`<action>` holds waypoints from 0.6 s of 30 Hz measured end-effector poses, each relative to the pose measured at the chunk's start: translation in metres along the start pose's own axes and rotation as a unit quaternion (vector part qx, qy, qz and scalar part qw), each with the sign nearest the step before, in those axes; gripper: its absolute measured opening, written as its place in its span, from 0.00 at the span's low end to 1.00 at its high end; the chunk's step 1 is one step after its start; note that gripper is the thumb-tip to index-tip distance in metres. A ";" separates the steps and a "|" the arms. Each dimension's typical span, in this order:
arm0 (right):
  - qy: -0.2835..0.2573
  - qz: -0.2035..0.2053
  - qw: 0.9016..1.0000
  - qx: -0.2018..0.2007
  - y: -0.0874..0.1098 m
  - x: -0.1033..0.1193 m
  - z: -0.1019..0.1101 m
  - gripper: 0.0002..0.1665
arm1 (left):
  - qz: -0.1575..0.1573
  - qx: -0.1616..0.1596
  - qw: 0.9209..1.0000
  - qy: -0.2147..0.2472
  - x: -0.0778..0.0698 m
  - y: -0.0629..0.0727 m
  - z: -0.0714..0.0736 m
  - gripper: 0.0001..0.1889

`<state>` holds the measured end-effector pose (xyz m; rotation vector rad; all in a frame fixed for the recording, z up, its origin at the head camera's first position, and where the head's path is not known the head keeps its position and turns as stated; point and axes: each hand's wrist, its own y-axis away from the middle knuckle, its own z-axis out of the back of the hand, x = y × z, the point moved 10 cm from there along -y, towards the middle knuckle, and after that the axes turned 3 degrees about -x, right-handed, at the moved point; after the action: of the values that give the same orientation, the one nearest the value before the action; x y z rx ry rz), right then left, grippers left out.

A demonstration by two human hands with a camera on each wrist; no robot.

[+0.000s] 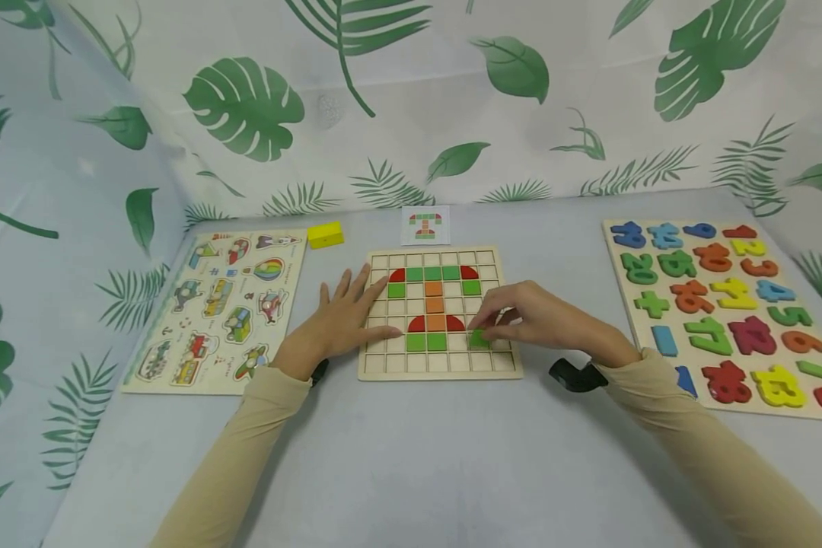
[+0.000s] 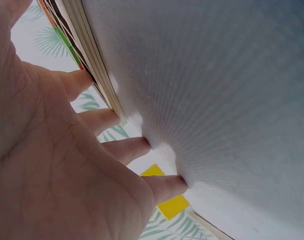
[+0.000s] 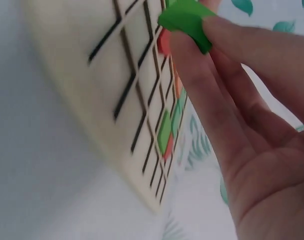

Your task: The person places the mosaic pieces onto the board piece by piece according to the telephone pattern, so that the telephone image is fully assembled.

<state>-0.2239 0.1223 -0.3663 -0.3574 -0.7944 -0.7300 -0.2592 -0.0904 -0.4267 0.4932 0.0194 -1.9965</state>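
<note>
Between thumb and fingers my right hand [image 1: 537, 316] pinches a green square tile [image 3: 187, 22], over the lower right cells of a wooden grid board [image 1: 445, 366]. My left hand [image 1: 336, 321] has its fingers spread at the board's left edge, thumb and index finger over its left cells. Tiles on the board include an orange column [image 1: 434, 304], red rounded pieces [image 1: 418, 324] beside its foot and at the upper corners, and several green squares [image 1: 432, 274] along the top. Two green squares [image 1: 427, 342] lie side by side below the column.
Behind the board lies a pattern card [image 1: 425, 239] with a similar shape in red, green and orange. Yellow blocks [image 1: 325, 236] sit at the back left. A picture puzzle board [image 1: 229, 335] is on the left, a number puzzle board [image 1: 630, 266] on the right.
</note>
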 end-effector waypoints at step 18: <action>0.010 0.016 0.999 -0.049 -0.020 0.002 -0.018 0.10 | 0.001 0.002 1.000 0.000 0.000 0.001 0.000 0.51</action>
<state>-0.2282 0.0975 -0.3759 -0.4491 -0.7335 -0.7441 -0.2587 -0.0910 -0.4269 0.4959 0.0155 -1.9943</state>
